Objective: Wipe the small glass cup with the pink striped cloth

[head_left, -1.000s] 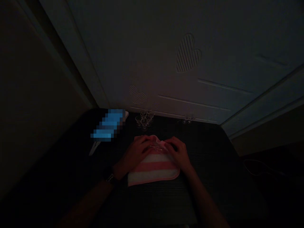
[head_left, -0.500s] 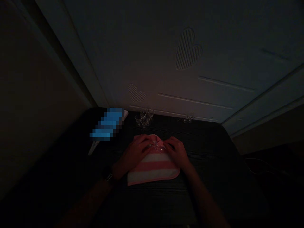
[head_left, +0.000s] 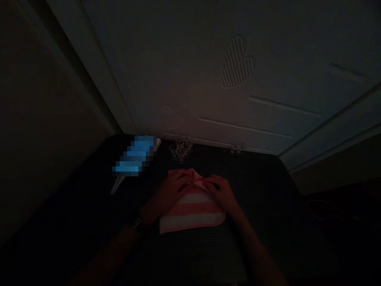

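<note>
Near the middle of the dark table (head_left: 262, 186), a pink-and-white striped cloth (head_left: 196, 208) lies spread toward the wearer, its far part bunched up between two hands. The right hand (head_left: 222, 192) seems to have thumb and fingers closed on the raised fold; the left hand (head_left: 171, 188) rests bent over the cloth, and whether it grips anything I cannot tell. A small glint (head_left: 188, 183) shows at its fingertips, too dim to identify; if that is something clear and brittle, uneven pressure from the two sides could crack it, or slick fabric let it slip. Just beyond the cloth stands a cluster of small stemmed glasses (head_left: 181, 150), close enough that a sudden forward push might topple them. Farther right, more glassware (head_left: 236, 150) sits near the pale panel (head_left: 190, 79), less exposed. Poor light, mostly from the blue screen (head_left: 135, 155), makes misjudging any edge likelier.
</note>
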Tool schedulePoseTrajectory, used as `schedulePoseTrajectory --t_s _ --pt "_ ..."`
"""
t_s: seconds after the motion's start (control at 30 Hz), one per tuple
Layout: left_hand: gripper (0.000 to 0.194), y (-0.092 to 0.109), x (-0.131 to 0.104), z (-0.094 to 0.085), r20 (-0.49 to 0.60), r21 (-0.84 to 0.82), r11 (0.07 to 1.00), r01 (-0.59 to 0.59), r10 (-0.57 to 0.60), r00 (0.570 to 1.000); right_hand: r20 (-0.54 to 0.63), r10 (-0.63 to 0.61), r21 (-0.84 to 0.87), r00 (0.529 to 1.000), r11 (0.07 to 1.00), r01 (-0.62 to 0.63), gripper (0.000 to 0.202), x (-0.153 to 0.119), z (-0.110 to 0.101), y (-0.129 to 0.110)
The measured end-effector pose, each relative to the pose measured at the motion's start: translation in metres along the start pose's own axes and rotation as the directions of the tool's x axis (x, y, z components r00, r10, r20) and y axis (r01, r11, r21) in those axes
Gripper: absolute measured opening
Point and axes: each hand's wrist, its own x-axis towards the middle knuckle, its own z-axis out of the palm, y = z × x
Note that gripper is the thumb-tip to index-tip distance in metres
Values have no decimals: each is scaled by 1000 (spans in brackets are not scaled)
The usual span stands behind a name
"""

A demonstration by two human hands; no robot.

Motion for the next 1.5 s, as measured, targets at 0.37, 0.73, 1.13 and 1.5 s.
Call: schedulePoseTrajectory --t_s 0.37,0.73,1.13,1.5 --pt "22 0 0 -1 16 -6 1000 5 -5 1000 -14 -4 -108 1000 994 3 20 1 2 4" --pt "19 -1 0 0 34 -12 1000 21 -21 999 -131 23 -166 991 985 -45 16 -1 -2 5" --pt "24 0 0 1 28 24 1000 16 -17 999 42 -71 -114 997 991 76 21 -3 1 -3" --pt "22 -1 -1 -1 56 25 1000 9 -11 998 37 -43 -54 998 998 45 19 1 0 3"
